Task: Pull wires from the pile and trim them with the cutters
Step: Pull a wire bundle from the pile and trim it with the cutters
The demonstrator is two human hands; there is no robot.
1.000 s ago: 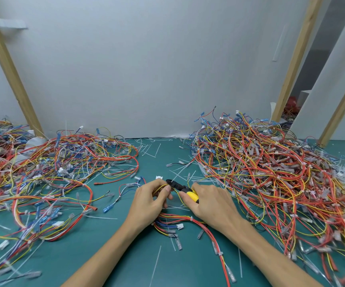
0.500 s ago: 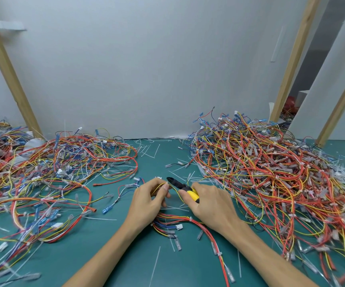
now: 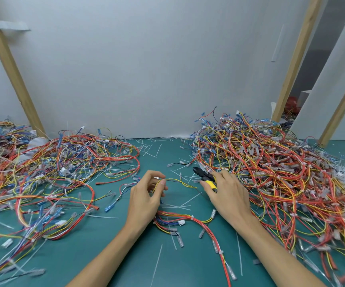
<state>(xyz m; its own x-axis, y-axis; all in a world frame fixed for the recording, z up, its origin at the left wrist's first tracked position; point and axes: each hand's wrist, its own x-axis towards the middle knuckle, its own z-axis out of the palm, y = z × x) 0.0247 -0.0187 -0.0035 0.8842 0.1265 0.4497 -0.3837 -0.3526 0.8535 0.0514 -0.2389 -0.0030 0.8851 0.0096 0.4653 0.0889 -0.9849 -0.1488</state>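
Note:
My left hand (image 3: 146,195) pinches a thin yellow wire (image 3: 179,181) between thumb and fingertips, and the wire runs right toward my right hand. My right hand (image 3: 227,193) grips yellow-handled cutters (image 3: 205,176) whose black jaws point up and left, just above the wire. A bundled harness of red, yellow and blue wires (image 3: 188,221) lies on the green mat under and between my wrists. The big tangled wire pile (image 3: 271,168) spreads on the right, touching my right hand's far side.
A second spread of loose wires (image 3: 53,172) covers the left of the green mat (image 3: 109,241). White cut-off ties (image 3: 156,151) litter the middle and far right. A white wall stands behind, with wooden posts (image 3: 12,67) at left and right.
My hands have drawn apart: the right hand with the cutters moved right and away from the left, and the yellow wire now stretches between them.

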